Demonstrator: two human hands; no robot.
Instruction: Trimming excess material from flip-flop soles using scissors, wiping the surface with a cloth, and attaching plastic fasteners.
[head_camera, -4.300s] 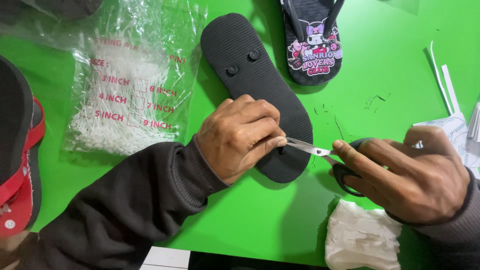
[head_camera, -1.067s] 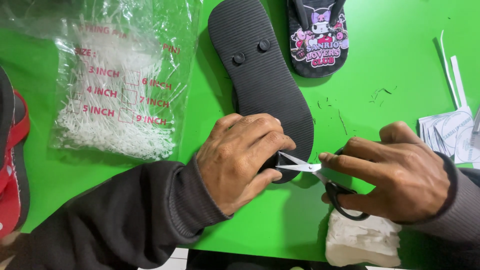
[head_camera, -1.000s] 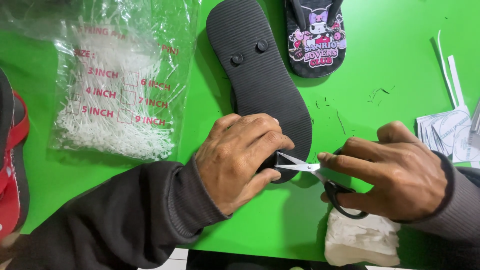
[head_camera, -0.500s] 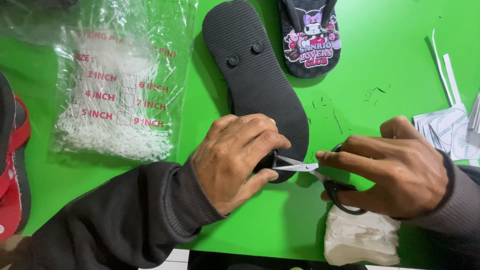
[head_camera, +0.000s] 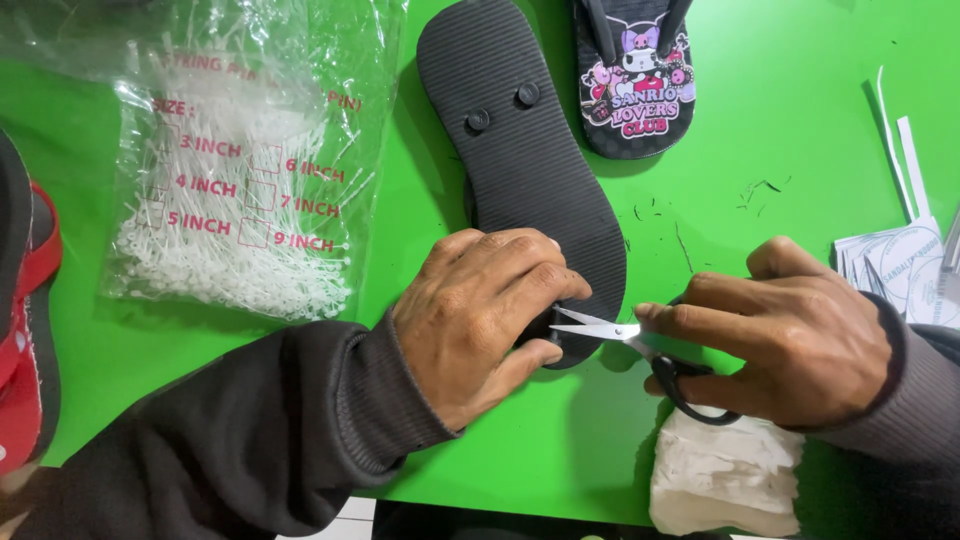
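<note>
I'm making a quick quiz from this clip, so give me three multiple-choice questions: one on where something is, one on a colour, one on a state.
1. Where does the clear bag of white plastic ties lie?
A. left of the black sandal sole
B. under the scissors
C. on the white cloth

2. What colour is the table?
A. blue
B. green
C. grey

3. How are the scissors' blades?
A. shut
B. hidden
C. open

Answers: 1 A, it lies left of the black sandal sole. 2 B, bright green throughout. 3 C, the right hand holds them parted at the sole's end, which the left hand presses.
</note>
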